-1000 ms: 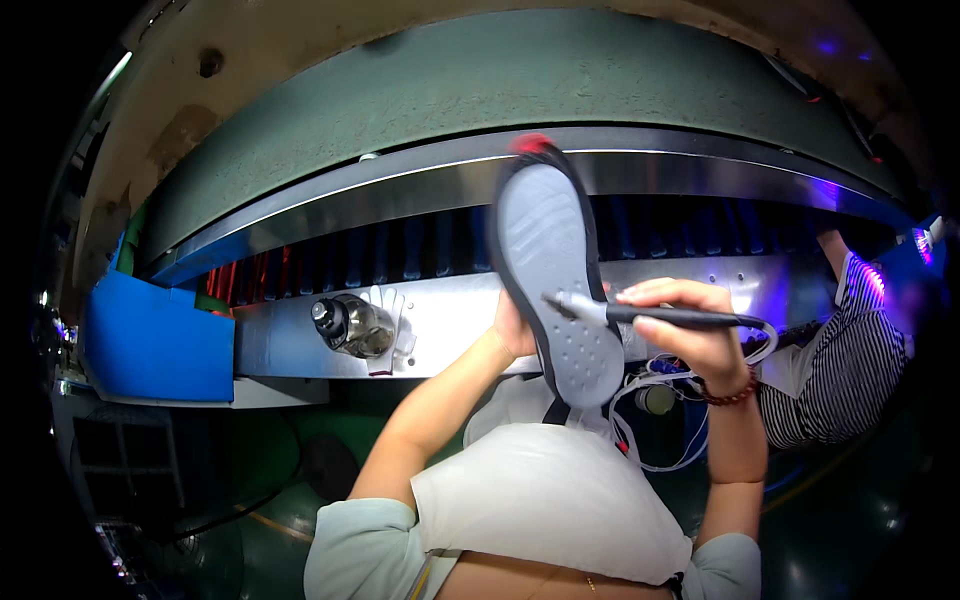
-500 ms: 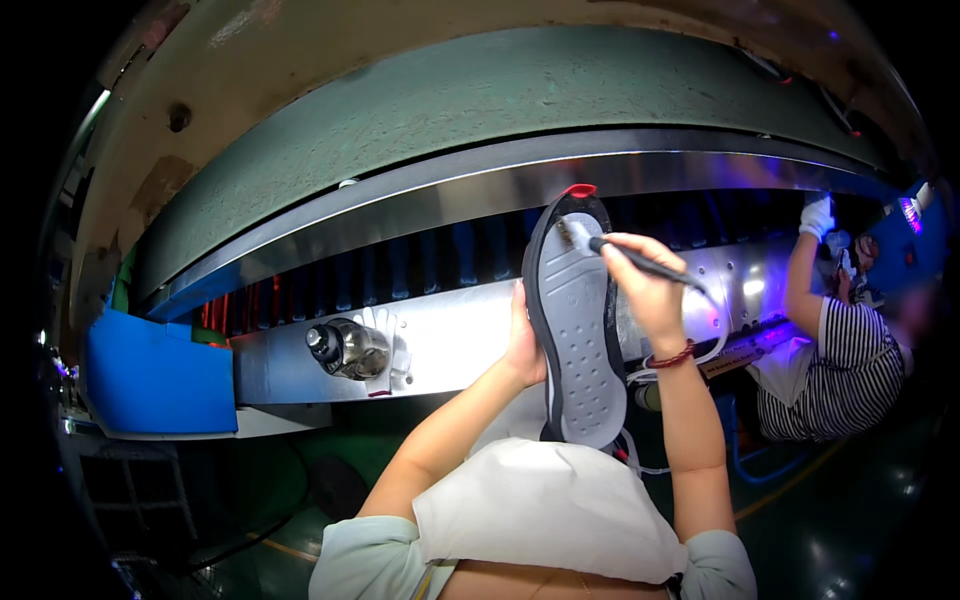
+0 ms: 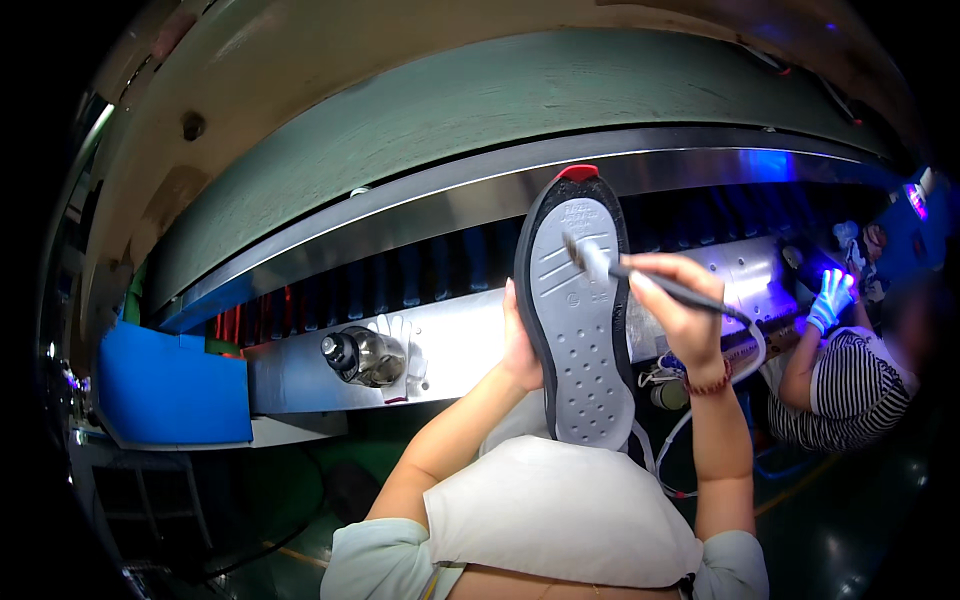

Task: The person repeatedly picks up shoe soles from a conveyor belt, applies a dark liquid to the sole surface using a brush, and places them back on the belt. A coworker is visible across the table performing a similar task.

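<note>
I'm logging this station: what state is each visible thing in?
Shoe sole: held, red tip pointing away
Brush: held, bristles against or just above the sole; unclear which
Left hand: gripping the sole's side
Right hand: closed around the brush
Bottle: black top on
Lamp: lit

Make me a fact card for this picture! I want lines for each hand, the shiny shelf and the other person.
Left hand: holds the left edge of a long grey-and-black shoe sole with a red tip
Right hand: holds a black-handled brush with a whitish, dark-tipped head over the sole's grey face
Right wrist: dark red beaded bracelet
Shiny silver metal shelf: see-through bottle with a black cap
Other person: black-and-white striped top, glove lit blue
</note>
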A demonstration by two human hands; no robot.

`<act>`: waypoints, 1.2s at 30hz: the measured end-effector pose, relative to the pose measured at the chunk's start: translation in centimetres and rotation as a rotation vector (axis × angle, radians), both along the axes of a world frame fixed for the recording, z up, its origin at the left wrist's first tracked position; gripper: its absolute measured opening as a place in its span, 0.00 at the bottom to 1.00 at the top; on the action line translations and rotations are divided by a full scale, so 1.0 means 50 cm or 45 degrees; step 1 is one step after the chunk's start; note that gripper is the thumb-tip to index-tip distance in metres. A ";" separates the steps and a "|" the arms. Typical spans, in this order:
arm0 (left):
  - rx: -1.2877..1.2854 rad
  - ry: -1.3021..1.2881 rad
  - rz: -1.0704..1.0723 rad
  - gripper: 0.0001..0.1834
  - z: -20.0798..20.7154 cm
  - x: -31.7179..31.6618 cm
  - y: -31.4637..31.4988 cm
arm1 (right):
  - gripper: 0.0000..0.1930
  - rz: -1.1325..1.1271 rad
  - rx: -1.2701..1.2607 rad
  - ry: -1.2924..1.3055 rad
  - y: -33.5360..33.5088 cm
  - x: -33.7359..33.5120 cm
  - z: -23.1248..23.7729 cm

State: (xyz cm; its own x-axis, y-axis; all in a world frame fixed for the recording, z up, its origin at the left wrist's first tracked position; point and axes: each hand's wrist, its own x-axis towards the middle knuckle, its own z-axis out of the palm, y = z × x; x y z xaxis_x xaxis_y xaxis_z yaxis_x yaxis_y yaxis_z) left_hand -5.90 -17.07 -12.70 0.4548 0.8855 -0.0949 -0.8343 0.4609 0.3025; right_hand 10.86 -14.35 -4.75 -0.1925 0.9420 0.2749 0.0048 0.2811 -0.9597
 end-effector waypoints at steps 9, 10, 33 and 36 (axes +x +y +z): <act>0.079 0.228 0.231 0.45 0.046 -0.002 0.033 | 0.09 0.461 -0.023 0.040 -0.006 0.002 0.013; 0.102 0.255 0.221 0.44 0.051 -0.004 0.037 | 0.09 0.324 -0.136 0.015 0.003 0.004 0.019; 0.480 0.309 0.886 0.45 0.107 -0.053 0.122 | 0.11 0.728 0.231 -0.123 -0.039 0.086 0.001; 0.482 0.344 0.900 0.45 0.100 -0.061 0.132 | 0.11 0.429 0.154 -0.211 -0.029 0.089 -0.013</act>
State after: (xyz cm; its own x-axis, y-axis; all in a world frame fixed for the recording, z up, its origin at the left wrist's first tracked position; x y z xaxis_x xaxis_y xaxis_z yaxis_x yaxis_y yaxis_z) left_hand -8.94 -10.45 -7.72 -0.2135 0.9471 0.2395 -0.7649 -0.3145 0.5622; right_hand 15.30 -15.78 -5.39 -0.5364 0.7813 0.3191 0.0450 0.4041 -0.9136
